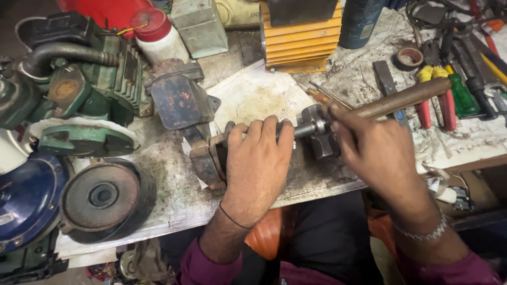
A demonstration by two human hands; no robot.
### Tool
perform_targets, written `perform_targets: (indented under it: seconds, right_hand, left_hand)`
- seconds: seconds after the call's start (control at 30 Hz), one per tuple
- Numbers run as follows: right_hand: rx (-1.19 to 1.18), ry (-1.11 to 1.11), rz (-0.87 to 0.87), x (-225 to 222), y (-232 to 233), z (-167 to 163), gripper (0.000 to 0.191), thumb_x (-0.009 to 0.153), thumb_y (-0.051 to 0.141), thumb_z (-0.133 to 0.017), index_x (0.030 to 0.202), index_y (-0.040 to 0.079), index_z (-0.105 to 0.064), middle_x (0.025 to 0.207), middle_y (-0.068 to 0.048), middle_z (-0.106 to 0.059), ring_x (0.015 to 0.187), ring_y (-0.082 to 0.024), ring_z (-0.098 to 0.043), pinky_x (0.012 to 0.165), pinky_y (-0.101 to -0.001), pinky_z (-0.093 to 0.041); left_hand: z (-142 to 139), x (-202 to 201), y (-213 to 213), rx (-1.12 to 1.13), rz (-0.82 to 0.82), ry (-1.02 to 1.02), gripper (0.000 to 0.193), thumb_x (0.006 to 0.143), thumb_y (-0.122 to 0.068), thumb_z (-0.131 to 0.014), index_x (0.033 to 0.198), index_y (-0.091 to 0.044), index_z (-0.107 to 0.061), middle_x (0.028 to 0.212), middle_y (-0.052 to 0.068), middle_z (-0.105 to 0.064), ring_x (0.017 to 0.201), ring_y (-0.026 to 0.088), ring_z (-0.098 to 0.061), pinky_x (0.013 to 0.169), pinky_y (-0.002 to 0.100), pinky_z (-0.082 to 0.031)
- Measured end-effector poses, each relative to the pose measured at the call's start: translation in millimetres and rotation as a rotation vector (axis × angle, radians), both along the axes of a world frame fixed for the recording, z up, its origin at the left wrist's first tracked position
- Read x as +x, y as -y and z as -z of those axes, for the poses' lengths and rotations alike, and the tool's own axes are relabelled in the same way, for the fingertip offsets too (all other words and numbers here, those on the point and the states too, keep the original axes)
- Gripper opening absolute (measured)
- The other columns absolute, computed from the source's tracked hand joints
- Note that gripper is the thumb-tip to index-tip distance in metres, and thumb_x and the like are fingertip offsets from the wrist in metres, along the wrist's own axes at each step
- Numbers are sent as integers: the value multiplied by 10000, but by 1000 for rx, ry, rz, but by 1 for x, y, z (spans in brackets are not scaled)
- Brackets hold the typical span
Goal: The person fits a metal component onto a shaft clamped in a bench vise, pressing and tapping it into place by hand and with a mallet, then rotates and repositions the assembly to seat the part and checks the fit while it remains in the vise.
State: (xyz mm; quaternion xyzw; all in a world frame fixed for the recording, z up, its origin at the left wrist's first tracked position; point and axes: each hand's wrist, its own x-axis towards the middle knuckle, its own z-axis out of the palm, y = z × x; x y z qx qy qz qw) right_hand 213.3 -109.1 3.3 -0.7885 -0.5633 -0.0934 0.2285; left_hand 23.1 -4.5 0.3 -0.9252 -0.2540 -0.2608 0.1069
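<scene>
Head view: left hand (257, 161) at frame centre, fingers curled over a rusty metal housing (207, 158) and the steel shaft (308, 128) running out of it, gripping. Right hand (372, 150) just right of it, closed around a brown rod-like handle (406, 97) that angles to the upper right; its near end meets the dark hub (323, 138) on the shaft. All sits on the grimy counter (174, 195). Green motor (95, 79) upper left, round dark cover (105, 198) lower left, red-handled pliers (435, 100) right.
</scene>
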Motion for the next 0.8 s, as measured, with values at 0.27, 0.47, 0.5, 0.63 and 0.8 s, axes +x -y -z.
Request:
perform_targets:
  seconds: [0.27, 0.47, 0.5, 0.63, 0.8]
  right_hand:
    - [-74, 11, 8, 5, -1, 1, 296, 988, 297, -656, 1212, 150, -782, 529, -175, -645, 402, -299, -623, 465, -439, -513]
    - [-101, -21, -2, 6, -2, 0, 317, 961, 273, -651, 1236, 174, -773, 534, -176, -653, 401, -308, -614, 467, -457, -516]
    - [-109, -11, -5, 5, -1, 0, 324, 931, 268, -665, 1220, 181, -783, 520, -197, -642, 401, -327, -626, 487, -469, -520]
    - [52, 13, -44, 3, 1, -3, 294, 980, 247, -662, 1229, 139, -774, 628, -185, -657, 510, -335, -638, 533, -453, -523]
    - [-60, -41, 7, 2, -1, -5, 317, 960, 247, -660, 1239, 163, -785, 553, -185, -651, 452, -344, -635, 527, -467, -519]
  left_hand:
    - [1, 1, -1, 28, -5, 4, 332, 870, -187, -611, 1186, -105, -672, 1043, 64, -630, 984, 244, -604, 933, 454, -418]
    - [1, 1, -1, 45, -7, 13, 283, 869, -189, -612, 1138, -125, -672, 1021, 54, -626, 982, 238, -605, 912, 447, -429]
    - [1, 1, 0, 28, -7, -2, 267, 874, -189, -613, 1127, -127, -672, 999, 53, -620, 974, 239, -605, 900, 446, -430]
    - [1, 2, -1, 55, -4, 48, 238, 875, -192, -614, 1101, -137, -667, 1005, 46, -613, 978, 233, -604, 906, 442, -436]
    - [0, 3, 0, 63, -22, 29, 179, 866, -202, -626, 1039, -167, -656, 985, 41, -604, 958, 231, -601, 896, 446, -440]
